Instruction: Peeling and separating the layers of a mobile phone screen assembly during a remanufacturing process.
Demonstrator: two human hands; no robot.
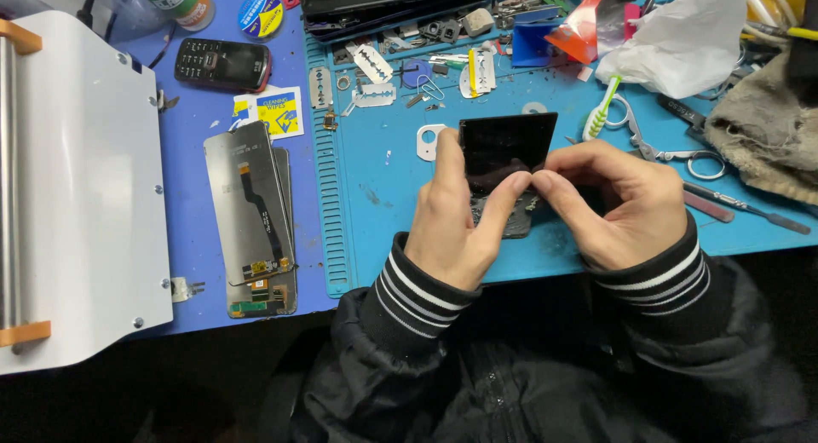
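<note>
Both hands meet over the blue mat (375, 170) on the bench. The left hand (456, 217) pinches the near left edge of a black phone screen panel (504, 145), thumb on top and fingers curled beneath. The right hand (618, 204) pinches the same panel from the right, its thumb tip touching the left thumb at the panel's near edge. The panel is tilted, lifted off the mat, with a dark cracked piece (507, 217) showing just under it (whether that piece is part of the panel, I cannot tell). Left of the mat, two display assemblies (251, 209) lie stacked face down, ribbon cables up. Beyond them rests a small black keypad phone (223, 64). On the mat's far side lie razor blades (372, 64); a green-and-white toothbrush (601, 109) and tweezers (673, 149) sit to the panel's right. A white machine (81, 187) stands far left of the mat.
</note>
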